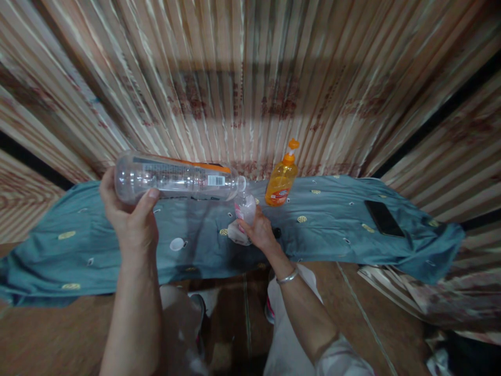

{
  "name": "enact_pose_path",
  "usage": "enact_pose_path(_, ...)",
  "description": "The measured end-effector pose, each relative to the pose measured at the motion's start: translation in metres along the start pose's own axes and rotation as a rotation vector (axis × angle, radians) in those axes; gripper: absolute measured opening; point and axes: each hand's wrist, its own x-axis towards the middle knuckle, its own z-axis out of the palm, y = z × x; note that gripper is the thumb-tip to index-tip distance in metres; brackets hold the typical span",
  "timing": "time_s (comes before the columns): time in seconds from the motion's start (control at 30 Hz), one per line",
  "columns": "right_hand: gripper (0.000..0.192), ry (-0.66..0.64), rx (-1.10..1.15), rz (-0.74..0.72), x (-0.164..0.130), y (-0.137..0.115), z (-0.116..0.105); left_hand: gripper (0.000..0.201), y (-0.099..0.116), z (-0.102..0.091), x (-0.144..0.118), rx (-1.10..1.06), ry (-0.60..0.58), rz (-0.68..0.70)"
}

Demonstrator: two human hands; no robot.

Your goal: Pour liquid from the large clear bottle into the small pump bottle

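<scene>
left hand (131,219) wrapped round base of big clear bottle (176,180), tipped flat, mouth at small bottle (246,208) pinched in right hand (258,232); mouths barely lined up, so slight wobble means spill on blue cloth (336,219) underneath; orange soap bottle (281,183) just past right hand, easy to knock

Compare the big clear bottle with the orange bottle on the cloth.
The clear bottle lies sideways in the left hand, raised above the cloth; the orange bottle stands upright on the blue cloth, untouched. The clear bottle is longer and open-mouthed; the orange bottle keeps its cap. Both are labelled.
</scene>
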Motion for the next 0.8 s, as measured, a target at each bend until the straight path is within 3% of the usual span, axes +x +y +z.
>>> enact_pose_path(0.27, 0.067, -0.003, -0.007, 0.006, 0.000, -0.002, -0.001, 0.080, 0.005, 0.003, 0.000, -0.100, 0.021, -0.087)
enact_pose_path(0.57, 0.068, -0.018, 0.010, 0.001, 0.000, -0.001, -0.002, 0.073, 0.006, 0.005, -0.001, -0.098, -0.003, -0.057)
enact_pose_path(0.8, 0.069, -0.014, -0.008, 0.009, -0.001, -0.001, -0.002, 0.072, 0.013, 0.011, -0.001, -0.158, 0.060, -0.094)
